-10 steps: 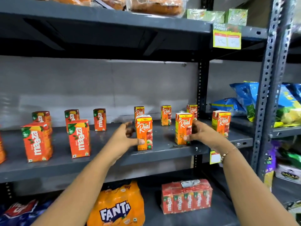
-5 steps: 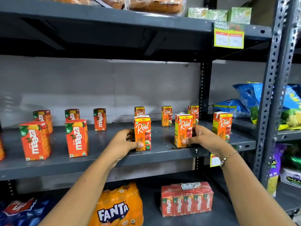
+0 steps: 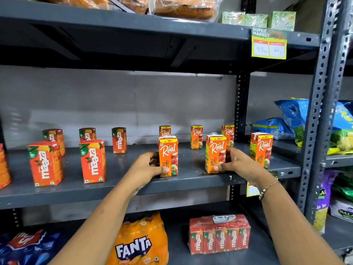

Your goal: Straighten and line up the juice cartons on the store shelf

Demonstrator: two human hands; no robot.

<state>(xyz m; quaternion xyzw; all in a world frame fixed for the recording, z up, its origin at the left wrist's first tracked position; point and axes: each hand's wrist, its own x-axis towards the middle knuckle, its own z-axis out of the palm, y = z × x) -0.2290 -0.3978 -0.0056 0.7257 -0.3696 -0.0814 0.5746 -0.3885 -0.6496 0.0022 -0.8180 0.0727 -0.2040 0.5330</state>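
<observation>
On the grey middle shelf [image 3: 122, 190], the left hand [image 3: 148, 167] grips one upright Real apple carton [image 3: 168, 155] near the front edge, thumb across its face. The right hand [image 3: 236, 163] clasps a second Real carton [image 3: 215, 153] just right of it.

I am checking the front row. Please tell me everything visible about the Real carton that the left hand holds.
The Real carton is a small orange box, apparently coated paperboard, with a white "Real" logo, a yellow "10/-" band on top, "APPLE" printed sideways and apple pictures. It stands upright on the grey shelf near the front edge, face turned forward. The left hand grips its left side, thumb across the lower front. Another Real carton stands directly behind it.
</observation>
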